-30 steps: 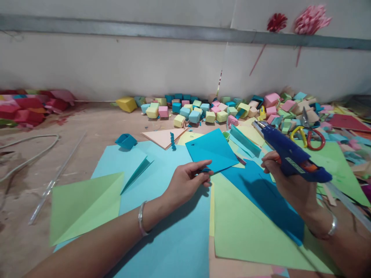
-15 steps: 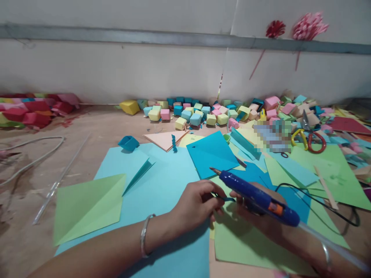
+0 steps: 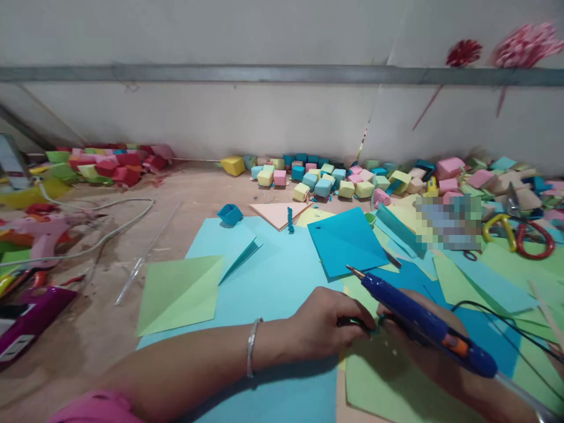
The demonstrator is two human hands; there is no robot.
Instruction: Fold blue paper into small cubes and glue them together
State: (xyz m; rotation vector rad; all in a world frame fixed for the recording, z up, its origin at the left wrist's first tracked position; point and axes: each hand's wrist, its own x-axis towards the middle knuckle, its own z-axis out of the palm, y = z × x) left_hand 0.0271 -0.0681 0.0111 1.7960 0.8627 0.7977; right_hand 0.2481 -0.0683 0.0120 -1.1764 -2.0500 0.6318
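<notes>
My right hand (image 3: pixel 423 341) grips a blue glue gun (image 3: pixel 427 317) with an orange part near its back end, its nozzle pointing up and left. The fingers of my left hand (image 3: pixel 326 323) pinch a small blue paper strip (image 3: pixel 375 329), mostly hidden, right beside the right hand's fingertips. Under both hands lie a light blue sheet (image 3: pixel 273 282) and green paper (image 3: pixel 379 376). A bright blue square sheet (image 3: pixel 348 241) rests just beyond them. To the left are a creased green sheet (image 3: pixel 180 294), a folded blue piece (image 3: pixel 240 261) and an open blue paper box (image 3: pixel 230 214).
Several pastel paper cubes (image 3: pixel 324 187) line the wall. Red and yellow handled scissors (image 3: pixel 533 238) lie at the right. On the left stand red paper shapes (image 3: pixel 126 170), a pink glue gun (image 3: pixel 46 235), a white cord (image 3: pixel 118 235) and a clear glue stick (image 3: pixel 132 279).
The view has swung left, so more of the table's left side shows. Both hands stay close together; the blue strip between them is now more covered by fingers.
</notes>
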